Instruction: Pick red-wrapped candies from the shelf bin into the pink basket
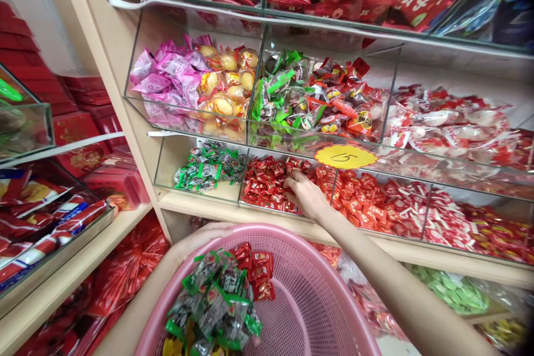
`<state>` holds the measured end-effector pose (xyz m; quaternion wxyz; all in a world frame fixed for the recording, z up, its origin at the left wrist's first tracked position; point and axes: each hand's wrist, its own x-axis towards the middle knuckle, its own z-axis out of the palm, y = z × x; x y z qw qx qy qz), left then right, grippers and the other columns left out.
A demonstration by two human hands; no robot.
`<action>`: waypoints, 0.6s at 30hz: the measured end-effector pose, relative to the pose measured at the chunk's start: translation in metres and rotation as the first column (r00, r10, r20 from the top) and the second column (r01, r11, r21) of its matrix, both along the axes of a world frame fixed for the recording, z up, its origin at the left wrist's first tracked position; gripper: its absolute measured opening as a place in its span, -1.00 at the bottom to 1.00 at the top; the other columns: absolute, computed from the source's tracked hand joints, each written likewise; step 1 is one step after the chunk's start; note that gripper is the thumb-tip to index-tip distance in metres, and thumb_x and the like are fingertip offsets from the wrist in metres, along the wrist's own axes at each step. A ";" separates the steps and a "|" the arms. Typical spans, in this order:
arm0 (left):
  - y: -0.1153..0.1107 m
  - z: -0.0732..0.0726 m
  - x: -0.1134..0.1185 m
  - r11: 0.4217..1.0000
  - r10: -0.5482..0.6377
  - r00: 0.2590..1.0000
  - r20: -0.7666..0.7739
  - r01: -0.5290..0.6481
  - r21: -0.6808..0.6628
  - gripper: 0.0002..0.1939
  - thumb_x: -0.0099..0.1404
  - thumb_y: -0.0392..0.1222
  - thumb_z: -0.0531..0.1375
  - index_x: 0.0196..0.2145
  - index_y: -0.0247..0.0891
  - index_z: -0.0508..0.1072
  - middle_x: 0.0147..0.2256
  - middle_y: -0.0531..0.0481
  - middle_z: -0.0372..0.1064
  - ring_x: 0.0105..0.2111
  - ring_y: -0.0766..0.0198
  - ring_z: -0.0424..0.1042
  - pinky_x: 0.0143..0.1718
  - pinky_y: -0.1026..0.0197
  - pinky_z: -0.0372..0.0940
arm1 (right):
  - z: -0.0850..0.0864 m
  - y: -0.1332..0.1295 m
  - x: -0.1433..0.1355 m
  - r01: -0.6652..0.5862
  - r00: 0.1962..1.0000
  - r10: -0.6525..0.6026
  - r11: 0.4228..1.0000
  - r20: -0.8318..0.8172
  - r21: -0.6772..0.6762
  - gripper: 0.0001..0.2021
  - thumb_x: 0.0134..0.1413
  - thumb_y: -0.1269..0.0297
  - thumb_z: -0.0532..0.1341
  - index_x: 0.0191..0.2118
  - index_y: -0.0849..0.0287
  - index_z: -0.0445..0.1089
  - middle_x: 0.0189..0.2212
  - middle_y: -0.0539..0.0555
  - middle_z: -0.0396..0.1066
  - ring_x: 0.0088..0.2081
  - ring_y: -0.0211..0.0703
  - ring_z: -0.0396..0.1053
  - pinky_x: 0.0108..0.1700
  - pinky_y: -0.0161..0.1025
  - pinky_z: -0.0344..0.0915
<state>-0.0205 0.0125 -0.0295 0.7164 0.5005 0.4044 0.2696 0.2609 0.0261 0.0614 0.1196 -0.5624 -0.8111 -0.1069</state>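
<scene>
A pink plastic basket (334, 289) is tilted toward me, my left hand (204, 238) gripping its far left rim. Inside lie clear-and-green wrapped candies (217, 300), a few red-wrapped candies (261, 272) and some yellow wrappers (173, 346) at the bottom left. Beyond the basket, my right hand (306, 194) reaches into a low clear bin of small red-wrapped candies (267, 183). Its fingers are curled down and closed among them; the fingertips are partly hidden. Left of that bin sits a compartment of green-and-silver wrapped candies (211, 167).
A yellow price tag (345, 156) marked 15 hangs above the bins. More compartments hold orange-red candies (362, 203), pink-and-white candies (446, 214) and purple packets (171, 78). A wooden upright (108, 78) divides the shelves, with red boxes (79, 139) at left.
</scene>
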 end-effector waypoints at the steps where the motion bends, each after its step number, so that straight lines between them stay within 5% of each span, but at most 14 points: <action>1: 0.000 0.000 0.000 1.000 0.012 1.000 -0.008 -0.012 0.002 -0.68 0.03 -0.22 0.26 -0.20 -0.24 0.50 -0.09 0.01 0.41 -0.06 0.12 0.34 -0.03 0.21 0.19 | 0.002 -0.002 0.001 0.002 1.000 -0.002 1.000 -0.010 0.005 -0.91 0.05 0.38 0.08 -0.29 0.16 0.27 -0.24 0.10 0.19 -0.22 -0.19 0.21 -0.30 -0.32 0.17; 8: 0.002 -0.005 0.000 0.999 -0.022 1.000 0.004 0.022 -0.032 -0.60 0.05 -0.18 0.25 -0.12 -0.29 0.46 -0.11 -0.09 0.41 -0.10 0.07 0.37 -0.06 0.15 0.20 | 0.015 -0.060 -0.006 -0.147 0.943 0.153 0.988 -0.294 0.044 -0.87 0.15 0.32 -0.02 -0.22 0.16 0.22 -0.29 0.09 0.25 -0.26 -0.20 0.23 -0.24 -0.28 0.18; 13: -0.002 -0.002 0.002 0.998 -0.042 0.998 0.052 0.045 -0.050 -0.60 0.07 -0.19 0.24 -0.10 -0.30 0.44 -0.18 -0.11 0.45 -0.19 0.10 0.42 -0.11 0.14 0.22 | -0.012 -0.104 -0.025 -0.295 0.936 0.247 0.939 -0.252 -0.178 -0.84 0.17 0.40 -0.05 -0.22 0.15 0.24 -0.30 0.08 0.25 -0.27 -0.21 0.24 -0.23 -0.27 0.18; 18: -0.008 0.005 0.004 0.997 -0.010 0.998 0.067 0.015 -0.076 -0.66 0.04 -0.19 0.27 -0.18 -0.26 0.48 -0.27 -0.04 0.49 -0.30 0.16 0.44 -0.22 0.19 0.27 | -0.043 -0.102 -0.035 -0.265 0.964 0.237 0.911 -0.123 -0.318 -0.85 0.13 0.47 -0.05 -0.32 0.17 0.22 -0.29 0.08 0.25 -0.28 -0.22 0.26 -0.26 -0.29 0.18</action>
